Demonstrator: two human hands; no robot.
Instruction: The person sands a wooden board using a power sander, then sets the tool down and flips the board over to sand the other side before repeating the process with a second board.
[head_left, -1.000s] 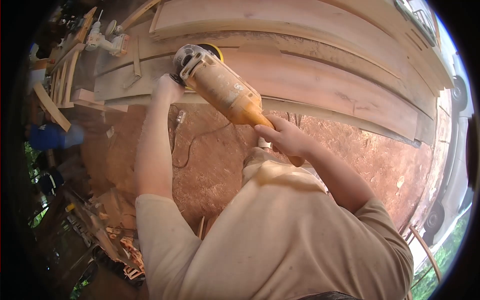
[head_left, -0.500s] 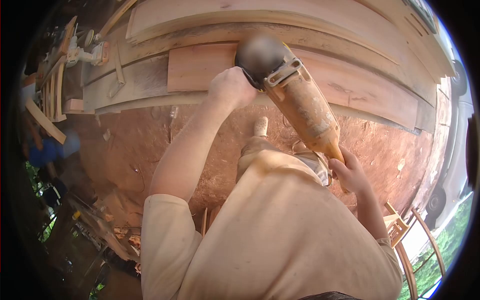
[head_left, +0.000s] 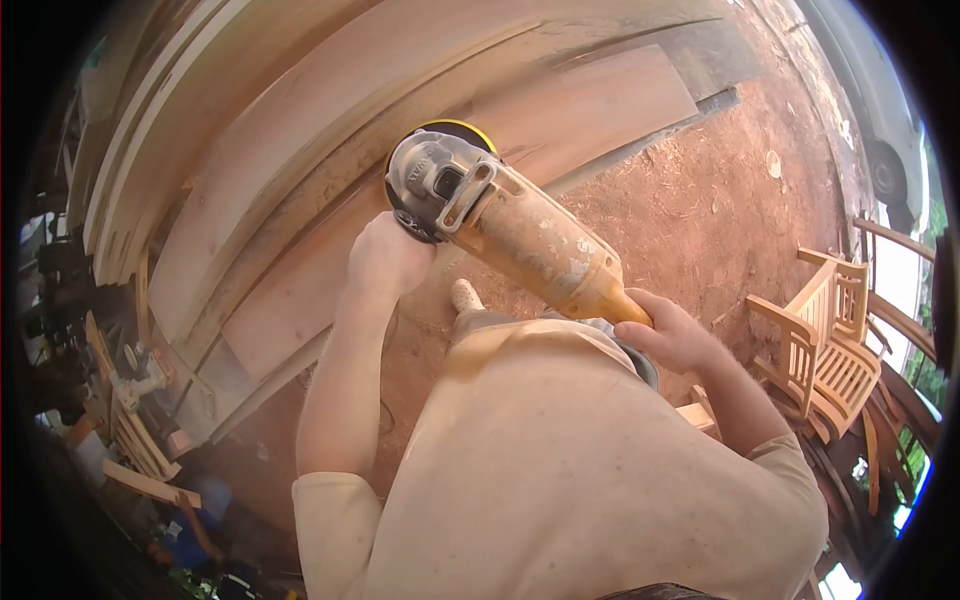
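Note:
A worn orange angle grinder (head_left: 545,245) with a metal gear head and a round, yellow-edged pad (head_left: 465,130) lies slantwise across the view. Its head is over a reddish-brown board (head_left: 590,105); whether the pad touches the wood is hidden beneath the tool. At the side of the gear head, my left hand (head_left: 388,256) is closed in a fist, and the part it grips is mostly covered. My right hand (head_left: 672,332) wraps round the grinder's rear handle (head_left: 628,308), close to my body.
Long planks (head_left: 290,130) stretch away beyond the board. Wooden chairs (head_left: 825,345) stand at the right, with a parked vehicle (head_left: 885,130) further up. Wood strips (head_left: 140,440) and a cordless tool (head_left: 140,380) lie at the left. Reddish ground (head_left: 690,205) surrounds my feet.
The view has turned, so the boards now slant and the chairs show more fully. The grinder sits further left in view, its head now sharp instead of blurred. Both hands keep their grip.

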